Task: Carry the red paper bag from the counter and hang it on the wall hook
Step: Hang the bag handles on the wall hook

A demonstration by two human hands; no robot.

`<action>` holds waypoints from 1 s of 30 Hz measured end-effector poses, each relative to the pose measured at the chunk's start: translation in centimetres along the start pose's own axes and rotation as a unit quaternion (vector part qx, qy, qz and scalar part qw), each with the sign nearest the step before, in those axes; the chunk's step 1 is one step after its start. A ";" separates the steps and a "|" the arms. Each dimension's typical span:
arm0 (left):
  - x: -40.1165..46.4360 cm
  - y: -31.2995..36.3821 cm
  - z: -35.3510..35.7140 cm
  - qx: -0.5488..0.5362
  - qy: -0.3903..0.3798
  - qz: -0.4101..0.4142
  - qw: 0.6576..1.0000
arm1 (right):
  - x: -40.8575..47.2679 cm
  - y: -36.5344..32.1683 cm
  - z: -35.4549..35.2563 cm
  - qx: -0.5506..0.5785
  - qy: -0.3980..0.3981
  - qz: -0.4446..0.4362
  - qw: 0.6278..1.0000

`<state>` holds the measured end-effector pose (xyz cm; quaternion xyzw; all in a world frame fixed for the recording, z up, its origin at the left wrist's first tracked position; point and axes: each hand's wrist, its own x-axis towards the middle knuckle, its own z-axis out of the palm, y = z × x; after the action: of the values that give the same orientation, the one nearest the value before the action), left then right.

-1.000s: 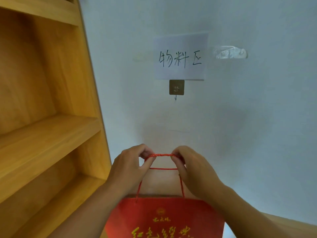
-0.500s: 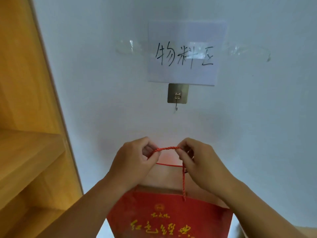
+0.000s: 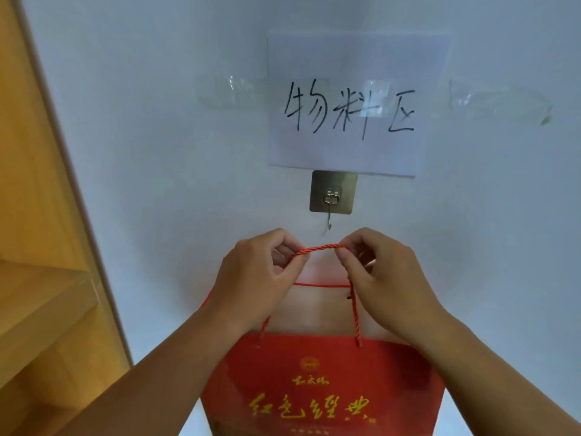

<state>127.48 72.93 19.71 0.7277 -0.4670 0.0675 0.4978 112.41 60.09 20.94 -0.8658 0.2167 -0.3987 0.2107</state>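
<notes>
The red paper bag (image 3: 320,382) with gold characters hangs in the air below my hands, close to the white wall. Its red twisted cord handle (image 3: 317,248) is stretched between my left hand (image 3: 261,278) and my right hand (image 3: 380,275), each pinching one end of the loop. A metal wall hook (image 3: 329,220) on a square steel plate (image 3: 334,191) sits just above the cord, a short gap away. The bag's second handle hangs slack behind the first.
A white paper sign (image 3: 349,108) with handwritten black characters is taped above the hook. A wooden shelf unit (image 3: 41,247) stands along the left, its side panel close to my left forearm. Strips of clear tape (image 3: 500,102) stick to the wall.
Both hands have lifted the bag's cord upward toward the hook, and the view has come closer to the wall. The shelf has slid further left in view.
</notes>
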 end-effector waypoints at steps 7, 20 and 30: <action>3.4 0.4 1.2 0.005 0.046 0.000 0.999 | 3.6 1.0 0.4 0.038 0.045 -0.016 0.998; 4.5 -0.5 1.8 0.063 0.038 0.002 0.997 | 4.6 2.5 0.8 -0.024 0.033 -0.020 0.999; -0.2 -1.3 3.7 0.175 -0.051 0.016 0.983 | 1.6 3.1 2.5 0.001 0.006 0.014 1.000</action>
<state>126.99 70.25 16.92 0.7983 -0.4845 0.1191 0.3375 114.63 57.16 18.78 -0.8601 0.2298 -0.4012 0.2156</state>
